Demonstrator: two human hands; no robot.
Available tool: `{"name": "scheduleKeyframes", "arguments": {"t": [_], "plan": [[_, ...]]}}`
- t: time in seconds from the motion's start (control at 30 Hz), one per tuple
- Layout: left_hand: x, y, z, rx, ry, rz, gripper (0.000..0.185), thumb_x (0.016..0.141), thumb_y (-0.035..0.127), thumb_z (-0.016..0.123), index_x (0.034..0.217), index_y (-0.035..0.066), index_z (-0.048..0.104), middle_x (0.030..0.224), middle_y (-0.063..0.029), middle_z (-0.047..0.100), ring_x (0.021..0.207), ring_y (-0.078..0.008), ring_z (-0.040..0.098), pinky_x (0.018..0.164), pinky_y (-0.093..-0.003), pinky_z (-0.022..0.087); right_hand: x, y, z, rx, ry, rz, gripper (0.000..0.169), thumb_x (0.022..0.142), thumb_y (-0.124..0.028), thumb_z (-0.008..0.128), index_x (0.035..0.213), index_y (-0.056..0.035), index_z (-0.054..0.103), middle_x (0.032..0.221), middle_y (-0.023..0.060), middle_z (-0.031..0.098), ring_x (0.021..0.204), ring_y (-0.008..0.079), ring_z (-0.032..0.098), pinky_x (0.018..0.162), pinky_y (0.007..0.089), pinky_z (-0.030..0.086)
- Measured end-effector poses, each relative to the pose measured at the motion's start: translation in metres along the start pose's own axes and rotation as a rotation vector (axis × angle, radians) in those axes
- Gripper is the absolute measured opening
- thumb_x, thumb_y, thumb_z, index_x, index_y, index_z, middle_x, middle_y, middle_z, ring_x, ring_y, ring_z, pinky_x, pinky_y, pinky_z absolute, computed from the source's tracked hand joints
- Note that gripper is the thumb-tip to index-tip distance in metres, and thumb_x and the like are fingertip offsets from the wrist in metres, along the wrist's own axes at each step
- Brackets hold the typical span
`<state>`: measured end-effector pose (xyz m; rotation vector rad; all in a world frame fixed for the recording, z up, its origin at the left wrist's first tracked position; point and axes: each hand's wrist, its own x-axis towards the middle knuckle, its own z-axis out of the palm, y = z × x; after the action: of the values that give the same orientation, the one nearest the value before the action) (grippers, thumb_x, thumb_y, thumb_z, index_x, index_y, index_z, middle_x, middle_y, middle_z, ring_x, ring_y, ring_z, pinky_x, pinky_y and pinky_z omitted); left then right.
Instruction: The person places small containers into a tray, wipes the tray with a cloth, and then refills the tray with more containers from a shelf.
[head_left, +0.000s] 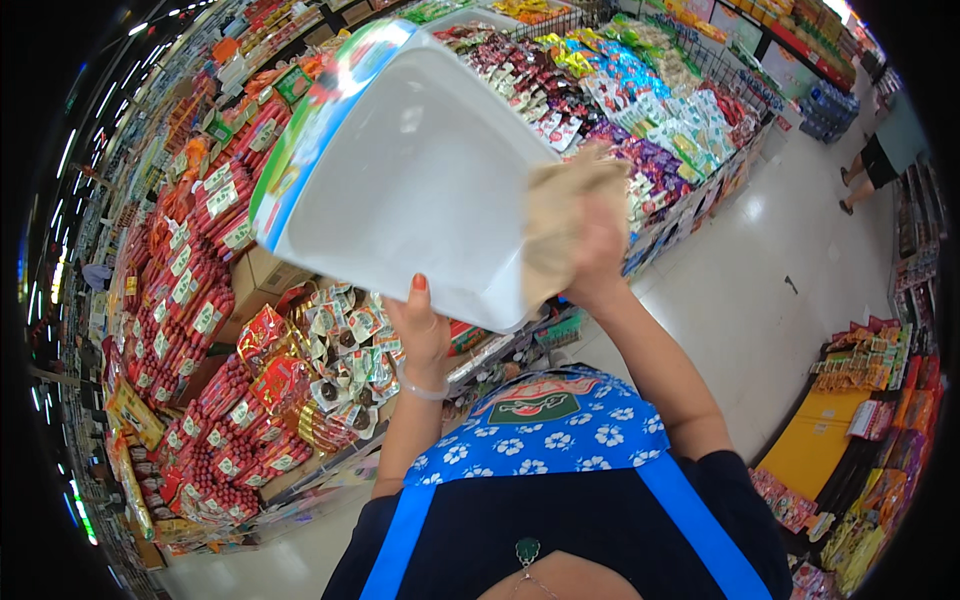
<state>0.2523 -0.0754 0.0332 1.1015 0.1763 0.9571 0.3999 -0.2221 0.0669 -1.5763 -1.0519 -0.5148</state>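
A white plastic bin (420, 165) is held up tilted before me, its hollow inside facing me. One outer side carries a colourful printed band (311, 142). My left hand (421, 326) grips the bin's lower rim, thumb on the inner side. In my right hand (600, 247) is a crumpled tan cloth (551, 225), which overlaps the bin's right rim. Both that hand and the cloth are blurred. Whether the cloth is of fabric or paper I cannot tell.
Red packs of sausages (217, 420) and small wrapped foods (352, 330) fill the counter below the bin. Colourful snack packets (645, 105) lie on a display beyond. To the right runs a tiled aisle (757, 277), where a person (885, 142) stands near shelves.
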Motion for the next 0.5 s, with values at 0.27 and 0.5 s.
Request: {"name": "scheduleKeyframes", "arguments": {"t": [0.27, 0.5], "plan": [[0.008, 0.015, 0.006, -0.224, -0.016, -0.139, 0.05, 0.094, 0.018, 0.058, 0.136, -0.001, 0.04, 0.126, -0.0133, 0.054, 0.114, -0.0235, 0.056, 0.098, -0.0388, 0.047, -0.027, -0.029, 0.043, 0.027, -0.706, -0.186, 0.035, 0.076, -0.012, 0.063, 0.108, 0.0006, 0.064, 0.114, 0.0118, 0.058, 0.11, 0.0314, 0.055, 0.092, 0.0435, 0.046], [0.008, 0.012, 0.004, -0.099, 0.06, -0.041, 0.056, 0.093, 0.023, 0.059, 0.139, -0.001, 0.038, 0.129, -0.014, 0.053, 0.117, -0.0275, 0.056, 0.1, -0.0433, 0.047, -0.001, -0.02, -0.005, -0.613, -1.071, -0.332, 0.027, 0.074, -0.018, 0.063, 0.097, -0.0053, 0.07, 0.106, 0.0104, 0.059, 0.107, 0.0255, 0.052, 0.092, 0.0364, 0.041]]}}
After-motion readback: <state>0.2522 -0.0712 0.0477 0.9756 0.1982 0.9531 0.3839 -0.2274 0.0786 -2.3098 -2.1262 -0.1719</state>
